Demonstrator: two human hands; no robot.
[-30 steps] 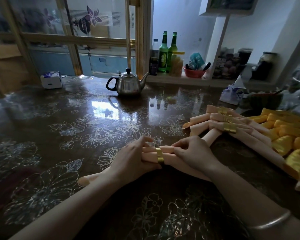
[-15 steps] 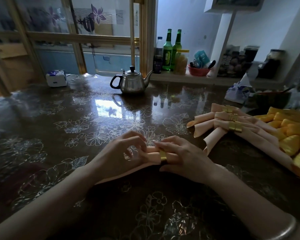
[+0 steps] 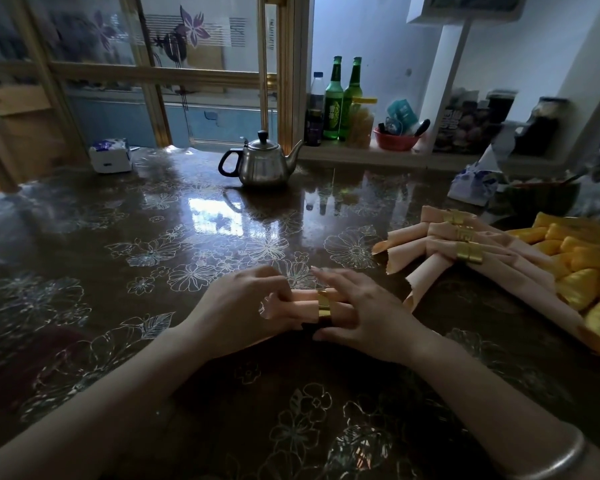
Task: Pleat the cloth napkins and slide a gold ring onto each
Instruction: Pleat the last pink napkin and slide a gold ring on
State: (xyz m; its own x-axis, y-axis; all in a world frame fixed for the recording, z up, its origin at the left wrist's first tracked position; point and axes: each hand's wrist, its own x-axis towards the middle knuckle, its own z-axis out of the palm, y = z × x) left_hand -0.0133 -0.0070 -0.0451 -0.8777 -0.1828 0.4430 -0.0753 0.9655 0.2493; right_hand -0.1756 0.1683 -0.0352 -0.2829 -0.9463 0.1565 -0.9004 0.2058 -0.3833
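A pleated peach napkin [image 3: 303, 304] lies across the table's middle with a gold ring [image 3: 324, 304] round it. My left hand [image 3: 243, 306] grips the napkin just left of the ring, fingers curled over it. On the other side of the ring, my right hand [image 3: 364, 313] lies over the napkin with its fingers spread fairly straight; the cloth under it is hidden. Three ringed peach napkins [image 3: 437, 244] lie in a fan at the right, each with its gold ring [image 3: 468, 252].
Yellow folded napkins [image 3: 582, 268] are piled at the right edge. A steel teapot [image 3: 262, 162] stands mid-table at the back, a tissue box [image 3: 110, 155] at back left. Bottles [image 3: 333, 98] and jars line the shelf behind. The table [image 3: 118, 237] has a glossy floral cover.
The napkin's long left tail, seen a second ago, is now gathered under my left hand. My right hand's fingers have lifted and straightened over the cloth.
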